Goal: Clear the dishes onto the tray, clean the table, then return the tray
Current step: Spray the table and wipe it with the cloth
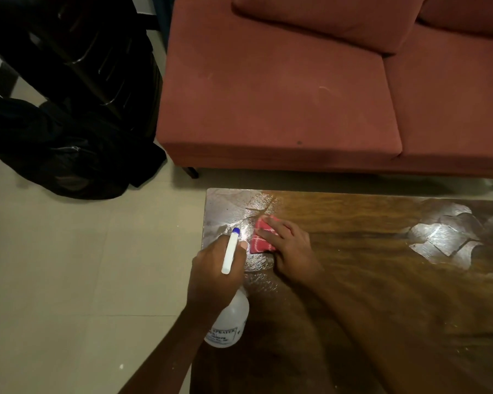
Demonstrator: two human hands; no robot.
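I am wiping the counter (382,280) now, up near its far left corner. No dishes and no tray show in this view, so I think the clearing part is done and the tray is somewhere I cannot see.

What could go wrong? The spray bottle (228,319) hangs right over the left edge of the counter, tipped forward. If my left hand (214,268) lets go a bit, the bottle could drop onto the tile floor (83,280). The nozzle (235,231) points at the corner, very close to the cloth. If I squeeze too hard, spray could fly past the edge and wet the floor, and someone could slip. I could also spray my own right hand (289,248). There are shiny wet patches at the far left corner and at the far right side. If I only rub one spot, the rest may dry with streaks. The red sofa (296,95) sits just past the far edge, so a wild spray might wet it too.

My left grip is wrapped tight around the neck of the spray bottle, with fingers closed over the trigger part. My right grip is not closed. The fingers lie flat and spread, pressing down on the red cloth (264,236), which lies on the counter between the nozzle and my palm.
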